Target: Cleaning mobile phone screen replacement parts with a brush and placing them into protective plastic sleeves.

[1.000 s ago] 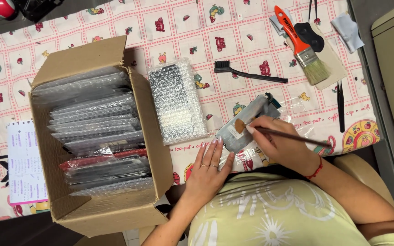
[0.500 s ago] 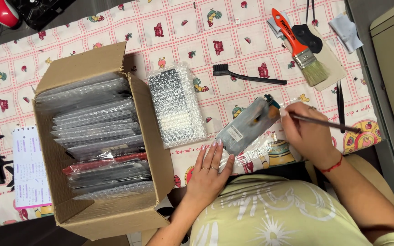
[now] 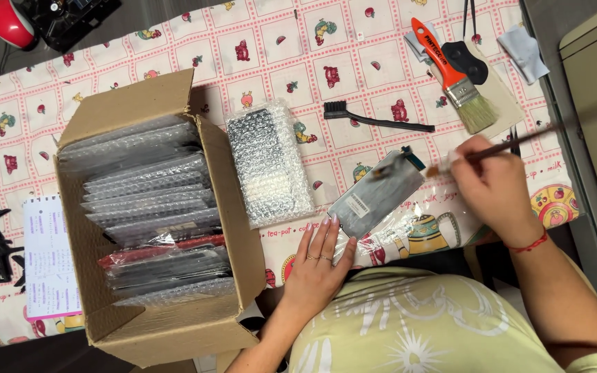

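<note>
The fingers [image 3: 323, 235] of the left hand [image 3: 319, 266] lie flat and slightly spread, their tips pressing the near corner of a thin grey rectangular panel [image 3: 374, 195] that rests tilted on a clear plastic sheet on the patterned pink-and-white tablecloth [image 3: 271, 48]. The right hand [image 3: 495, 190], just right of the panel, has its fingers pinched together around a slim dark-handled fine brush [image 3: 513, 141], whose bristle tip sits at the panel's far right corner.

The panel looks light, stiff and flat, probably brittle like glass, and likely slippery on the plastic; it seems best held by its long edges or pinned at a corner, as now, rather than pressed in the middle.

Left of the panel lies a bubble-wrapped flat rectangular packet [image 3: 269, 162], and beyond that an open brown cardboard box [image 3: 226, 228] stacked with more wrapped packets. Above the panel lies a black brush with short stiff bristles [image 3: 374, 119]; up and to the right, an orange-handled flat paintbrush [image 3: 454, 72] rests on a pale cloth. A white printed paper sheet [image 3: 50, 259] lies left of the box.
</note>
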